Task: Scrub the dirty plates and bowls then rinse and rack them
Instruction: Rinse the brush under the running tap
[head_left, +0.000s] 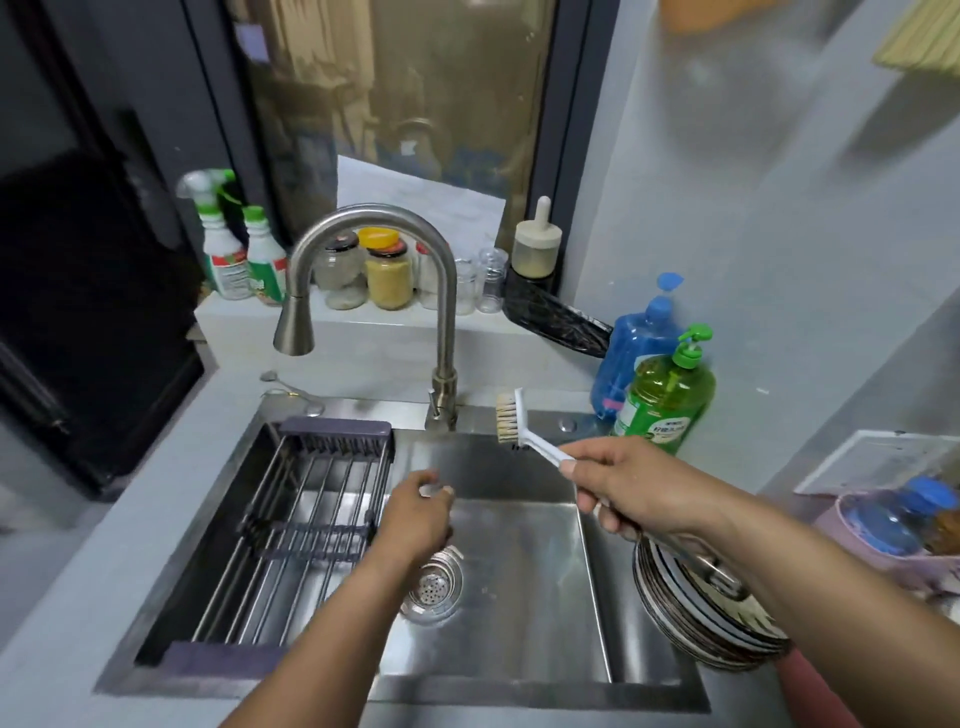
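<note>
My right hand (631, 491) grips the white handle of a dish brush (511, 418), bristles pointing left, above the sink's back right corner. My left hand (418, 512) hovers over the middle of the steel sink (519, 597), fingers loosely curled, holding nothing I can see. A stack of dirty plates (691, 618) with striped rims leans at the sink's right edge, partly hidden under my right forearm. A wire drying rack (306, 519) spans the left part of the sink and holds no dishes.
The curved faucet (415, 270) rises behind the sink, spout over the rack side. Green (667, 395) and blue (639, 343) soap bottles stand at the back right. Jars and spray bottles line the ledge behind. A drain strainer (434, 587) sits in the basin.
</note>
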